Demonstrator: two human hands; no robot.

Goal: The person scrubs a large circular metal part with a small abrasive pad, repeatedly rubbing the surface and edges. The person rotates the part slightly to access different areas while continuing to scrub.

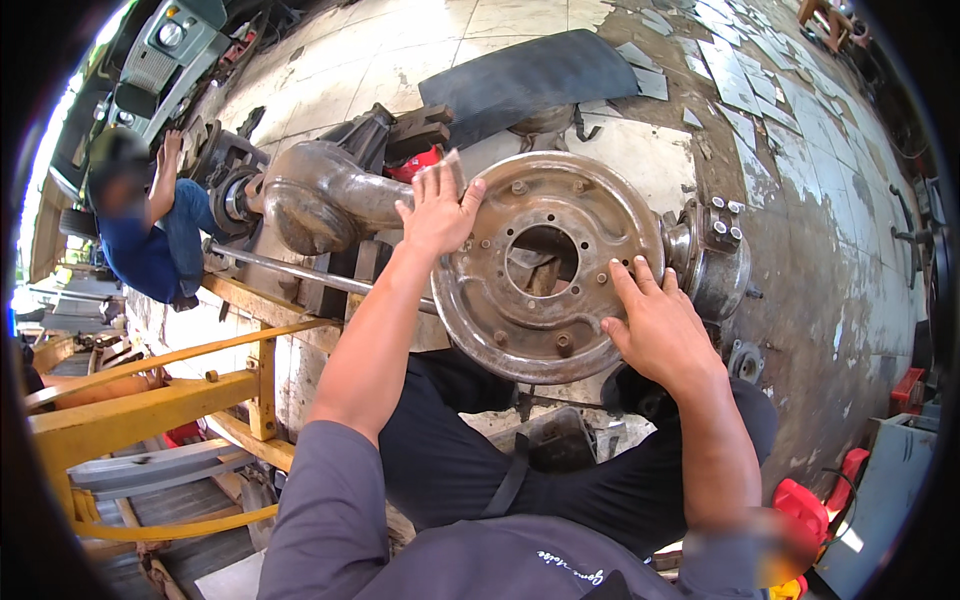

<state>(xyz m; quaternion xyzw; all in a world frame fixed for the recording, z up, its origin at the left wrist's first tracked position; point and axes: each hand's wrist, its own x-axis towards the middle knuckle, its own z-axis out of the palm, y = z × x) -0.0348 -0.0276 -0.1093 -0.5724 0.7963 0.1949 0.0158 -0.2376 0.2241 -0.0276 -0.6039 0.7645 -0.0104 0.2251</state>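
A round, brown, worn metal brake backing plate (480,310) with a central hole and several bolt holes stands before me, tilted over my lap. My left hand (437,215) is at its upper left rim, fingers stretched and thumb apart. A small tan piece (452,162), like folded sandpaper or cloth, shows past those fingertips; its far side is hidden. On the plate's right face my right hand (660,320) rests with its fingers spread and nothing in them.
An axle housing (318,195) and a long metal bar (300,268) lie to the left, near a yellow frame (150,405). Another person (150,235) crouches at far left. A hub (715,255) stands on the right, and a dark curved panel (530,85) lies behind.
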